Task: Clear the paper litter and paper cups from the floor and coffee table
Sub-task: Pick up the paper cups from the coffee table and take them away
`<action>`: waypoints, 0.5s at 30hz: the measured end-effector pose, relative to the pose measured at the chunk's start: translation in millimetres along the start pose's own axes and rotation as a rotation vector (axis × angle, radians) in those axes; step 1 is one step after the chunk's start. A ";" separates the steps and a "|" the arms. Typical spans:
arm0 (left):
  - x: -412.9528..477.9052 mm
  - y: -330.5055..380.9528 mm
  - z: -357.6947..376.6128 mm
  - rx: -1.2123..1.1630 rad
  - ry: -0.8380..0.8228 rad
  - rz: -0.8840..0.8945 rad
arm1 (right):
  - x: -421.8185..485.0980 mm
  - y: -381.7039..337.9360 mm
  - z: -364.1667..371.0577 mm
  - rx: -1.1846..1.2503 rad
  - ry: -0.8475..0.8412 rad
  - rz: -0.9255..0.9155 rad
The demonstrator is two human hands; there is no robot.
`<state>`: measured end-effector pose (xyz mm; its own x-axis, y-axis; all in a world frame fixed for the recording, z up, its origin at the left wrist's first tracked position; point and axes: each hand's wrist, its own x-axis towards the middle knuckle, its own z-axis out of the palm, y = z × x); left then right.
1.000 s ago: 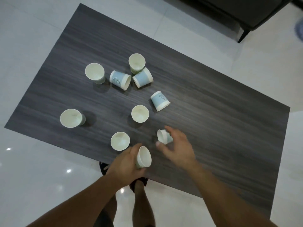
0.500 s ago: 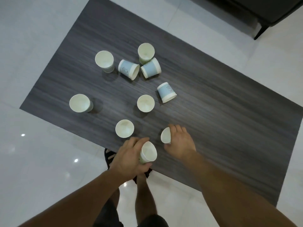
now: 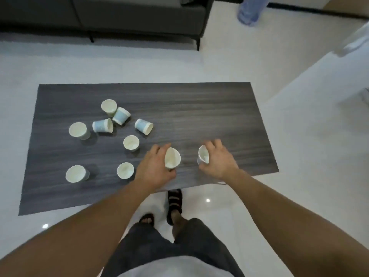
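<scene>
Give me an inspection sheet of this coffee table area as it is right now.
Surface: dark wood-grain coffee table on a pale glossy floor.
Job's things: five upright cups and three tipped cups loose on the table; left-hand cup and right-hand cup held.
Clutter: nothing seen.
Hands: left hand grips its cup, fingers curled round it; right hand grips its cup the same way.
Cables: nothing seen.
Surroundings: grey sofa beyond the table; blurred bluish bottle on the floor, far right.
</scene>
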<state>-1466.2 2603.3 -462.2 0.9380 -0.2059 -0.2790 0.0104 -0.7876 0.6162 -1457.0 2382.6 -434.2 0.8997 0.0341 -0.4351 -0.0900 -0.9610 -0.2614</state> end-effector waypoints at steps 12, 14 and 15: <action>-45.3 158.8 -0.6 0.248 -0.200 0.490 | -205.3 76.4 -25.9 0.168 0.306 0.370; -57.5 194.1 23.9 0.282 -0.229 0.574 | -241.7 101.9 -18.1 0.215 0.357 0.458; -64.6 212.6 38.5 0.305 -0.245 0.620 | -259.8 115.7 -13.4 0.235 0.379 0.499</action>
<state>-1537.9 2426.8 -341.5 0.6354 -0.7621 -0.1240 -0.6277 -0.6034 0.4919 -1695.4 2258.8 -339.9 0.8103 -0.5388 -0.2305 -0.5859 -0.7501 -0.3067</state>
